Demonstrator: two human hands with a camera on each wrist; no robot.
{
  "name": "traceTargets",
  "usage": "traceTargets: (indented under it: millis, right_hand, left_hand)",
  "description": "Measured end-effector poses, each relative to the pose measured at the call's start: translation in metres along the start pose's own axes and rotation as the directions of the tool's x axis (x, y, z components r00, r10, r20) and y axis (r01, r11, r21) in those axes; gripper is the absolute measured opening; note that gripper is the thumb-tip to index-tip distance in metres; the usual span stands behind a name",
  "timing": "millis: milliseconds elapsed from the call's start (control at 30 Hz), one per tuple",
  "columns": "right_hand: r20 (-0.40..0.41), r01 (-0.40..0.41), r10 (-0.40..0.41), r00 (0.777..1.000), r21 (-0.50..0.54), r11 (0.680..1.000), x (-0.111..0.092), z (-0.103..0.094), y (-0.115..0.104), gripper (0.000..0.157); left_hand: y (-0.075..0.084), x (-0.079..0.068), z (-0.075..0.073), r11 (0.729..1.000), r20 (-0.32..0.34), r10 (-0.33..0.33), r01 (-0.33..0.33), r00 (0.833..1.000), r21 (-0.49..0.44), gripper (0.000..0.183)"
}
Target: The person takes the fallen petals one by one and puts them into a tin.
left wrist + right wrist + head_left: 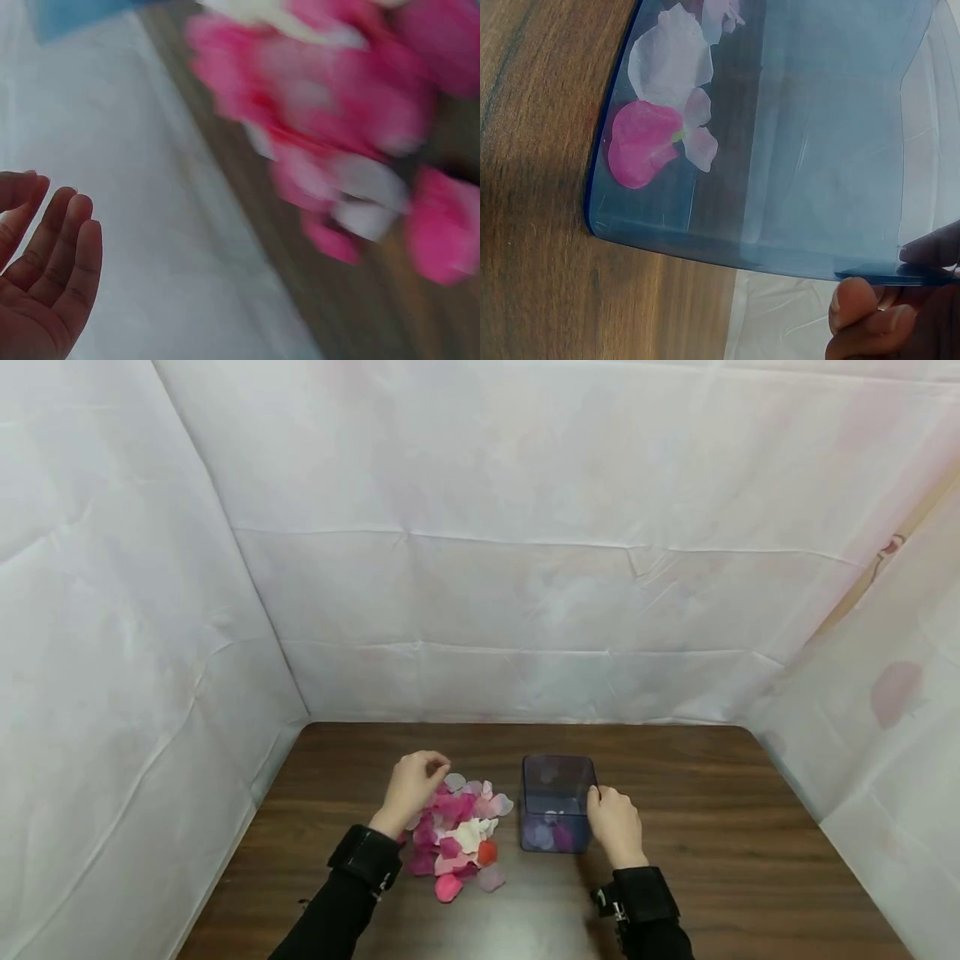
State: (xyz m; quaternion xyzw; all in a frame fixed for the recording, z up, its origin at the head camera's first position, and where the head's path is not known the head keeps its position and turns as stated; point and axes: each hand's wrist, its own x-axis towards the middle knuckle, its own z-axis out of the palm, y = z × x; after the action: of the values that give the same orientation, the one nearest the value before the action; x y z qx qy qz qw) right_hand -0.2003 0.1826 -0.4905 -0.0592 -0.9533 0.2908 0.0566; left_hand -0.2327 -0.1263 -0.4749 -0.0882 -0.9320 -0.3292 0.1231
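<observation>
My left hand (416, 781) is over the far left side of a heap of artificial flower petals (453, 810) in pink, magenta, white and red. Its fingers (79, 255) bend loosely, and nothing shows between them. With thumb and fingers my right hand (618, 827) pinches the right-hand rim of a see-through blue plastic box (558, 785). Through the box's wall show a magenta petal (645, 142) and several pale lilac ones (671, 60). In the left wrist view the heap is blurred.
The brown wooden table (705, 810) is bordered by white cloth walls at the back (495, 593), left (112, 693) and right (885, 760). The petal heap lies to the left of the box, with a narrow strip of table between them.
</observation>
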Motion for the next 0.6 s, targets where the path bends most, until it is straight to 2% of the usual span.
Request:
traceTargets:
  millis: [133,233,433,600]
  right_hand:
    - [-0.008,-0.004,0.004,1.0,0.008,1.0,-0.001,0.001,0.0,0.037]
    - [-0.004,-0.01,0.01,1.0,0.011,1.0,0.001,0.0,-0.002,0.038]
    - [-0.007,-0.001,0.001,1.0,0.005,1.0,0.004,-0.001,-0.006,0.038]
    - [-0.013,0.01,-0.01,1.0,-0.001,1.0,0.004,-0.002,-0.006,0.037]
  left_hand:
    - [-0.036,-0.02,-0.004,0.992,-0.009,-0.067,0.068,0.998,0.103,0.01]
    - [-0.056,-0.035,-0.005,0.978,0.026,-0.121,0.115,0.992,0.177,0.016]
    - [-0.077,-0.058,-0.006,0.956,0.135,-0.186,0.148,0.973,0.252,0.033]
    - [-0.084,-0.064,0.001,0.956,0.165,-0.154,0.105,0.974,0.273,0.03]
